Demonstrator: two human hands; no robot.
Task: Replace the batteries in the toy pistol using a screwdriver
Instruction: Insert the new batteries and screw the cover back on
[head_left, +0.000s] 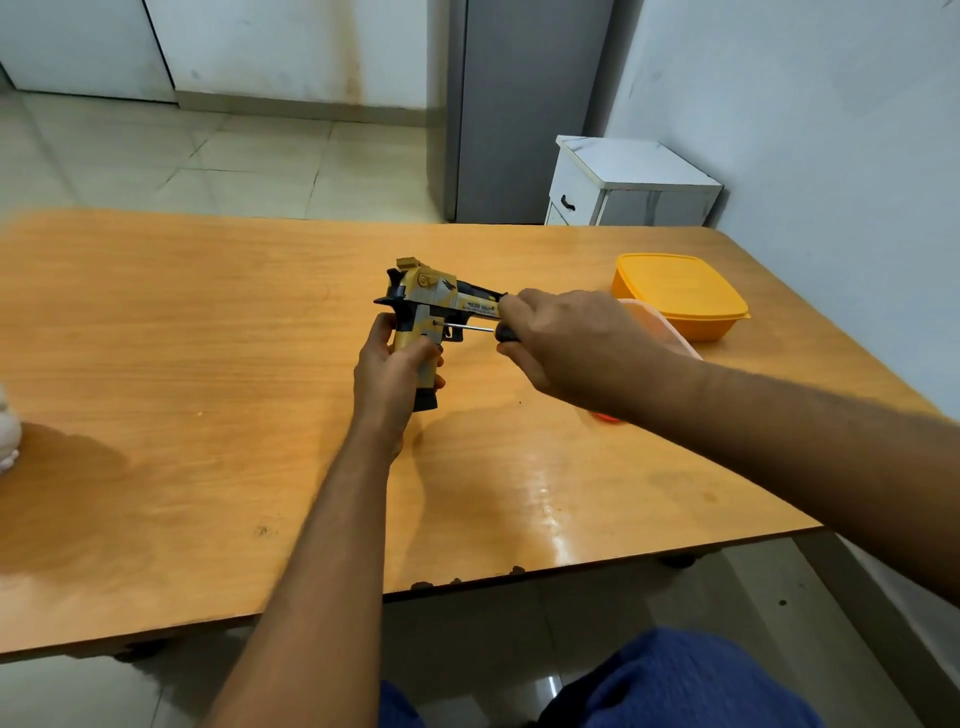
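The toy pistol is yellow and black and is held above the middle of the wooden table, muzzle to the right. My left hand grips its handle from below. My right hand grips the dark handle of a screwdriver. The thin metal shaft runs left, and its tip touches the side of the grip just above my left fingers. The pistol's muzzle is hidden behind my right hand. No batteries are in view.
An orange lidded box sits at the table's right edge, with a translucent container partly hidden behind my right forearm. A white object lies at the far left edge. A small white cabinet stands beyond the table.
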